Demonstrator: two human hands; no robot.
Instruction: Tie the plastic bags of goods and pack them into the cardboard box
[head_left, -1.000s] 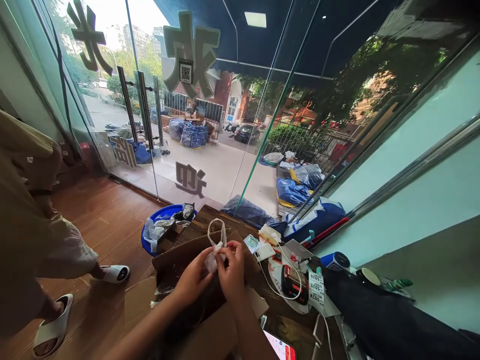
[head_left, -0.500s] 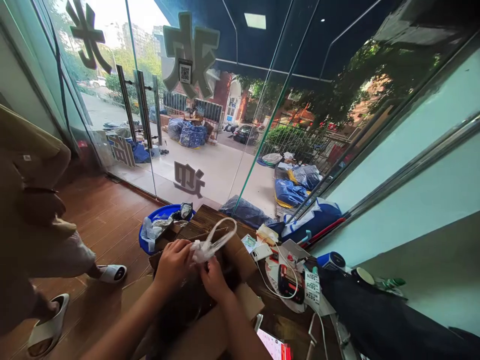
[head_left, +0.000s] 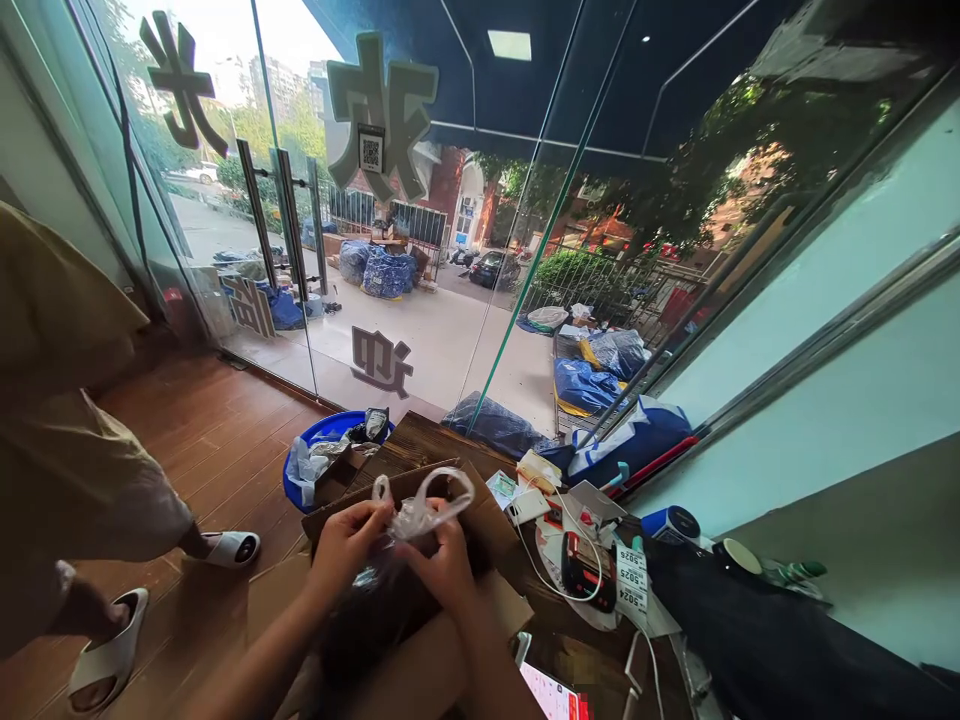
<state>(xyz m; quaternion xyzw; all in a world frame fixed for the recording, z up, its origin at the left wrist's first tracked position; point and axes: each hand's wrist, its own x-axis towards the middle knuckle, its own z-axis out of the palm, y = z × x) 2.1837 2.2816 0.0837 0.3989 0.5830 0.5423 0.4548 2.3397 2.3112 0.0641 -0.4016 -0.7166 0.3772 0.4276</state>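
A clear plastic bag (head_left: 414, 515) has its knotted neck and looped handles between my hands. My left hand (head_left: 352, 535) pinches the gathered plastic on the left, beside a small upright loop. On the other side, my right hand (head_left: 444, 560) is closed on the bag near the larger handle loop. The bag's body hangs down into an open cardboard box (head_left: 491, 515), where it looks dark and its contents cannot be made out. The box's flaps are spread outward under my forearms.
A blue bin (head_left: 296, 480) with rubbish stands left of the wooden table (head_left: 420, 440). At right lie a red-black device (head_left: 587, 568), number labels (head_left: 631, 578), cables and a lit phone (head_left: 551, 692). A person (head_left: 67, 430) stands at left. Glass doors are ahead.
My hands have spread slightly apart at the bag's neck. A second small handle loop now shows by my left hand, and the large loop has sunk lower. The person's arm at left has shifted.
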